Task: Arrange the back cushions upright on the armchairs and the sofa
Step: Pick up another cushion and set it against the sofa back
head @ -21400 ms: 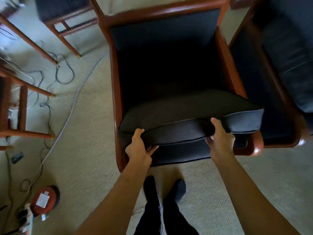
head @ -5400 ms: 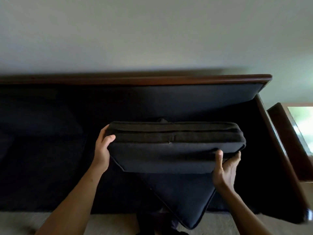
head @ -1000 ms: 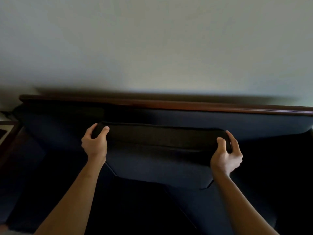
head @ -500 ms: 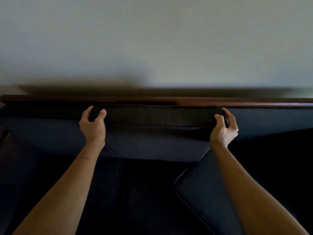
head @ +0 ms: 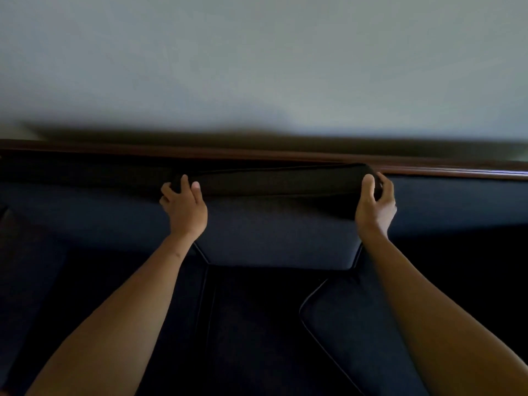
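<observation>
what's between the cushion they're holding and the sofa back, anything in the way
Nothing visible: the back cushion stands against the sofa backrest, its top just under the wooden rail, left hand and right hand gripping its top corners.

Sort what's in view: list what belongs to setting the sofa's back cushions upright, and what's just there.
Part of the job:
- back cushion, upright against the sofa back
- left hand and right hand, gripping its top corners
- sofa's wooden top rail
- loose cushion lying askew on the seat, probably next

Just there:
- wall
</observation>
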Available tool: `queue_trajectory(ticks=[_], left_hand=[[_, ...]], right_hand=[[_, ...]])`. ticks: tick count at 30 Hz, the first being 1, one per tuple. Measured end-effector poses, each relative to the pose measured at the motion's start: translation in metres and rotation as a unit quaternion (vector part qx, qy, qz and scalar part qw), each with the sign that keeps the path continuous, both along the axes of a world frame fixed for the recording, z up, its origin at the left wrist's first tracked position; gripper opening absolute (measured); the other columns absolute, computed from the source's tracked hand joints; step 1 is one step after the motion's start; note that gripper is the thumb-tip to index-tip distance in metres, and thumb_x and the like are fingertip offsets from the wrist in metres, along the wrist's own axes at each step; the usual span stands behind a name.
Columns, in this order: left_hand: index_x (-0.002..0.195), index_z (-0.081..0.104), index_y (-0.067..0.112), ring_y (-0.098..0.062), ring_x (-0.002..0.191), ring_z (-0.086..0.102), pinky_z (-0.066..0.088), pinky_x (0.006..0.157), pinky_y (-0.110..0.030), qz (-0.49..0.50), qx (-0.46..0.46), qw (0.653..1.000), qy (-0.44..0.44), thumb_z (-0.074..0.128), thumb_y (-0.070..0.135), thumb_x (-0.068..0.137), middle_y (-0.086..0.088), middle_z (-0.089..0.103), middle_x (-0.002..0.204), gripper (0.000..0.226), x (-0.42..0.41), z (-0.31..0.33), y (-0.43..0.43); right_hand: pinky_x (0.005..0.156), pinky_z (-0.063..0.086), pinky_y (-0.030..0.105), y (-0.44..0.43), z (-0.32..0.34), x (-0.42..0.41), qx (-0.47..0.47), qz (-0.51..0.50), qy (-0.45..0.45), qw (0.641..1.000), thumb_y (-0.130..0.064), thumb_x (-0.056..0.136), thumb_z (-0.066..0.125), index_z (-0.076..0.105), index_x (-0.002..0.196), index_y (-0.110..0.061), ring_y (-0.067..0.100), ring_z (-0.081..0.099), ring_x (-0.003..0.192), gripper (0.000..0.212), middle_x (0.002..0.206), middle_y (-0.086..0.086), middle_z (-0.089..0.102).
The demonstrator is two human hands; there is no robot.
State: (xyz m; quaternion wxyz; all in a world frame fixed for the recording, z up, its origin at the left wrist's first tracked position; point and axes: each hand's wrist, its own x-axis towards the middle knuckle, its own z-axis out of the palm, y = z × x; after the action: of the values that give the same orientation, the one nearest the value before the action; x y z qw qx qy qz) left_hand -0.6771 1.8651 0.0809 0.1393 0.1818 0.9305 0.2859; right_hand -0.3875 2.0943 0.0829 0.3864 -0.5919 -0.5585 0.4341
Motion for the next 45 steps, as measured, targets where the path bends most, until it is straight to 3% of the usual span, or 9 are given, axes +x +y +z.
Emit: queue_trajectory(ticks=[7,13,17,21,24,29,32,37,45], left_hand=[[0.170,0.021,0.016,-0.048,0.160,-0.021,0.011,0.127,-0.068,-0.077,-0.003,0.996,0.041,0.032,0.044,0.115,-0.017,-0.002,0.179,0.063,0.050,-0.008,-0.008],[0.158,0.046,0.014,-0.037,0.164,0.006,0.017,0.129,-0.053,-0.134,0.076,0.986,0.069,0.054,0.029,0.111,-0.017,0.016,0.176,0.050,0.154,-0.016,-0.010],[0.146,0.059,0.011,-0.029,0.157,0.031,0.030,0.126,-0.047,-0.105,0.106,0.987,-0.065,0.060,0.022,0.108,-0.015,0.038,0.166,0.040,0.251,-0.047,-0.011],[0.148,0.054,0.009,-0.035,0.140,0.051,0.038,0.111,-0.033,0.007,0.046,0.967,-0.252,0.064,0.025,0.106,-0.017,0.047,0.153,0.046,0.337,-0.092,-0.005],[0.164,0.032,0.012,-0.047,0.137,0.052,0.046,0.110,-0.047,0.123,-0.031,0.928,-0.351,0.069,0.044,0.102,-0.026,0.035,0.160,0.079,0.388,-0.130,-0.003],[0.168,0.008,0.041,-0.046,0.138,0.053,0.045,0.103,-0.048,0.272,0.063,0.894,-0.351,0.081,0.058,0.087,-0.023,0.036,0.165,0.109,0.430,-0.186,0.010],[0.168,0.009,0.040,-0.040,0.144,0.048,0.040,0.115,-0.052,0.399,0.116,0.848,-0.330,0.088,0.062,0.077,-0.016,0.038,0.166,0.122,0.427,-0.206,0.013],[0.154,0.051,0.016,-0.025,0.135,0.059,0.043,0.111,-0.034,0.430,0.165,0.817,-0.348,0.090,0.062,0.073,0.002,0.064,0.138,0.101,0.422,-0.235,0.004],[0.157,0.049,0.019,-0.021,0.130,0.060,0.046,0.116,-0.041,0.397,0.158,0.849,-0.310,0.085,0.066,0.078,0.000,0.062,0.146,0.098,0.429,-0.253,0.001]], right_hand=[[0.079,0.039,0.007,-0.033,-0.010,0.044,-0.031,0.038,-0.029,0.998,-0.041,0.105,0.051,0.059,0.141,-0.023,0.002,0.057,0.105,0.040,0.120,-0.009,0.064],[0.088,0.047,0.027,-0.076,-0.040,0.137,-0.085,0.080,-0.086,0.989,-0.029,0.101,0.063,0.066,0.130,-0.024,0.016,0.068,0.106,0.030,0.114,-0.003,0.071],[0.090,0.048,0.032,-0.077,-0.066,0.206,-0.108,0.117,-0.170,0.973,-0.035,0.100,0.063,0.066,0.128,-0.030,0.020,0.065,0.112,0.029,0.125,-0.003,0.070],[0.097,0.045,0.036,-0.048,-0.094,0.268,-0.116,0.168,-0.260,0.944,-0.036,0.100,0.062,0.064,0.133,-0.021,0.024,0.061,0.119,0.036,0.135,0.001,0.065],[0.102,0.046,0.043,-0.023,-0.119,0.305,-0.126,0.219,-0.327,0.911,-0.041,0.102,0.058,0.060,0.139,-0.018,0.028,0.054,0.129,0.043,0.142,0.005,0.059],[0.117,0.030,0.054,0.022,-0.170,0.348,-0.117,0.271,-0.421,0.858,-0.047,0.103,0.051,0.043,0.153,-0.015,0.033,0.030,0.149,0.060,0.160,0.010,0.040],[0.120,0.024,0.056,0.039,-0.198,0.356,-0.109,0.293,-0.442,0.841,-0.050,0.105,0.044,0.033,0.158,-0.014,0.035,0.028,0.150,0.065,0.162,0.012,0.037],[0.114,0.027,0.053,0.046,-0.238,0.352,-0.118,0.245,-0.427,0.863,-0.043,0.109,0.032,0.046,0.149,-0.018,0.039,0.046,0.136,0.049,0.148,0.015,0.054],[0.104,0.030,0.049,0.032,-0.258,0.350,-0.067,0.075,-0.399,0.912,-0.024,0.106,0.037,0.064,0.118,-0.014,0.037,0.058,0.113,0.031,0.119,0.012,0.068]])
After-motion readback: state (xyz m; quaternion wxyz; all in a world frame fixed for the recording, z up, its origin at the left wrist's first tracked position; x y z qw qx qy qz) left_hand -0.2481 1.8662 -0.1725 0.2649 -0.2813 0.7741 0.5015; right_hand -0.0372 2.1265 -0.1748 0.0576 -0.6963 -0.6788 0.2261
